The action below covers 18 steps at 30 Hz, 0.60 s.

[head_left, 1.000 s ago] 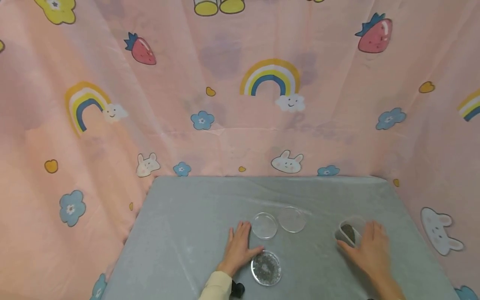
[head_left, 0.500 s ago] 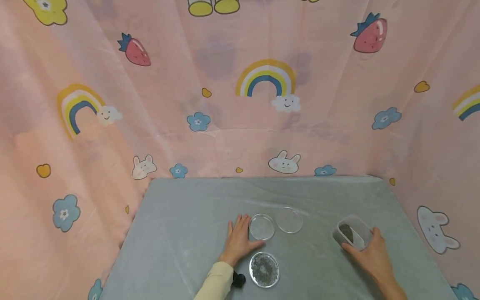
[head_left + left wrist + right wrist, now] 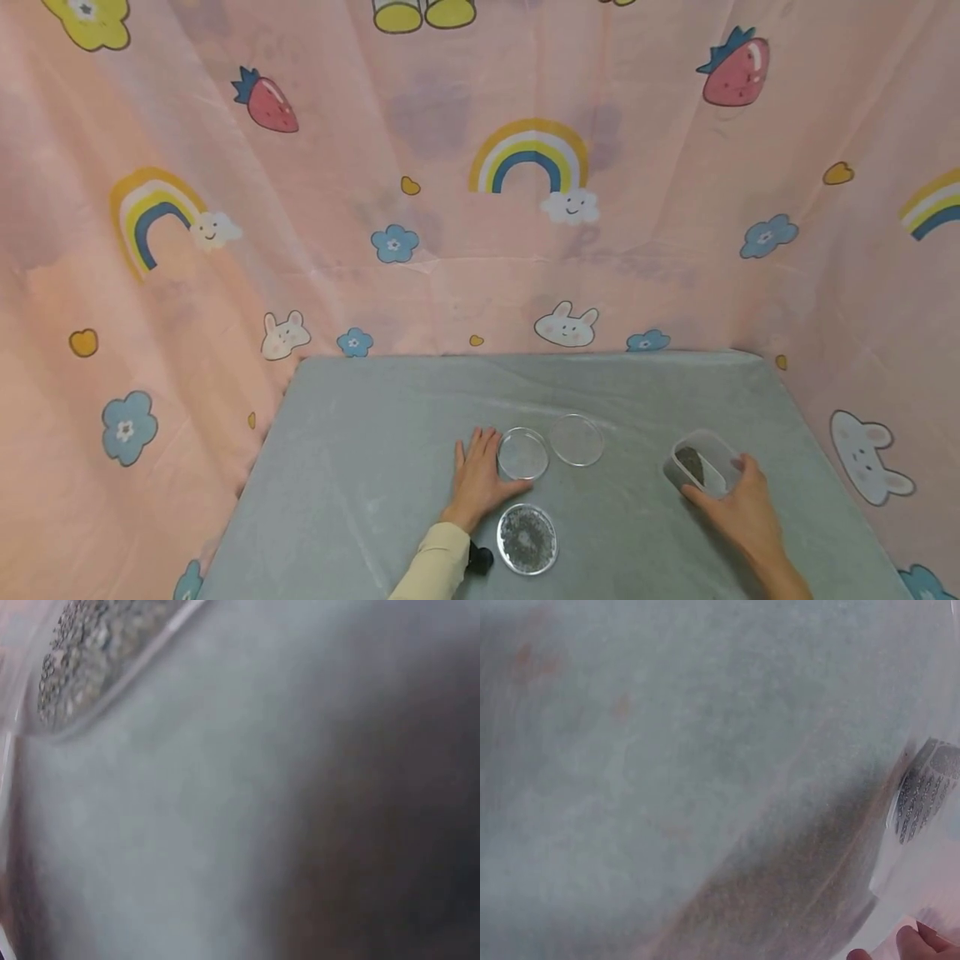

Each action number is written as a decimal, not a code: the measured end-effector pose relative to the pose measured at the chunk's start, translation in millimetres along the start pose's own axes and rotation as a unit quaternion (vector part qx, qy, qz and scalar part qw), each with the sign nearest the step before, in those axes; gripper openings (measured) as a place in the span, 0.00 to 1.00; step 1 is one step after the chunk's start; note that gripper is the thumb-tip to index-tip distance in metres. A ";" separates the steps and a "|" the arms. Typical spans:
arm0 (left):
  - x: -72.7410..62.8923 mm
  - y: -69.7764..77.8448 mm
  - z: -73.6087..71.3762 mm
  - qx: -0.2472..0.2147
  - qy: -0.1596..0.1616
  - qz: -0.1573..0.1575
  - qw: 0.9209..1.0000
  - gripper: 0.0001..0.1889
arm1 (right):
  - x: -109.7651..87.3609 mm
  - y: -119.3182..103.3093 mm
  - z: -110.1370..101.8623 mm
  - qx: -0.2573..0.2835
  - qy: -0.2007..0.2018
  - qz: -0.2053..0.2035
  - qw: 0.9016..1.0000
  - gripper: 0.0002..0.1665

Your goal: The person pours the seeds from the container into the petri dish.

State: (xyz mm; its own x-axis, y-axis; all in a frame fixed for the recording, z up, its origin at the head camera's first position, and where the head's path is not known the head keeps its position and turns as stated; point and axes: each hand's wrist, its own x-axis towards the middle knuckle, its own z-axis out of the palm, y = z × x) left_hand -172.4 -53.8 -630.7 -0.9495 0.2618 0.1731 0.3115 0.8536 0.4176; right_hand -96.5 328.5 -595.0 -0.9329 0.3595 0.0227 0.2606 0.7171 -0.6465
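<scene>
Pink curtain [image 3: 442,300] with rainbows and bunnies along the back and sides; two see-through dishes side by side mid-tabletop, nearer dish [image 3: 523,454] and farther dish [image 3: 577,440], gritty dish [image 3: 501,550] just in front of them, black knob [image 3: 480,560] by the sleeve [image 3: 435,558]. Left hand [image 3: 478,483] has fingers straight and spread beside the nearer dish, thumb by its front rim, contact can't be told; hand and nearer dish lie just behind the gritty dish. Right hand [image 3: 742,510] grips the tub [image 3: 717,447] between thumb and fingers, dark grit [image 3: 689,465] and a pale piece inside; whether its base touches cloth can't be told. Grey tabletop [image 3: 360,467] ends at the curtain, wide stretch left of left hand, another between dishes and tub, narrower strip to right edge
</scene>
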 end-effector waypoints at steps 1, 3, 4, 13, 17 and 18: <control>-0.2 -0.2 0.2 0.001 -0.001 -0.002 1.000 0.51 | -0.3 -0.2 0.6 0.001 0.001 -0.001 1.000 0.65; -0.5 -0.3 0.2 0.002 -0.004 -0.005 1.000 0.51 | -1.0 -0.8 1.5 0.004 0.002 -0.002 1.000 0.64; -0.5 -0.2 0.1 0.003 -0.008 -0.008 1.000 0.51 | -1.4 -1.0 1.9 0.009 0.004 -0.003 1.000 0.64; 0.1 0.5 -1.4 0.007 -0.020 -0.015 1.000 0.51 | -3.9 -19.1 5.5 0.023 0.022 -0.032 0.999 0.60; -0.1 -0.3 -0.4 0.010 -0.018 -0.013 1.000 0.51 | -5.2 -35.3 9.1 0.010 0.014 -0.055 0.998 0.60; -0.1 -0.5 -0.1 0.010 -0.017 -0.012 1.000 0.51 | -5.7 -39.2 10.4 0.004 0.010 -0.062 0.998 0.60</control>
State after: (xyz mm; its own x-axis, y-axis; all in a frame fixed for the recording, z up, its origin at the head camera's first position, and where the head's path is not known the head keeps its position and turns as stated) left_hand -172.4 -54.3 -630.9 -0.9576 0.2562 0.1321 0.2880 0.8689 0.4026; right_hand -104.0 292.1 -577.7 -0.9524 0.2808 0.1186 0.1413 0.7515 -0.6444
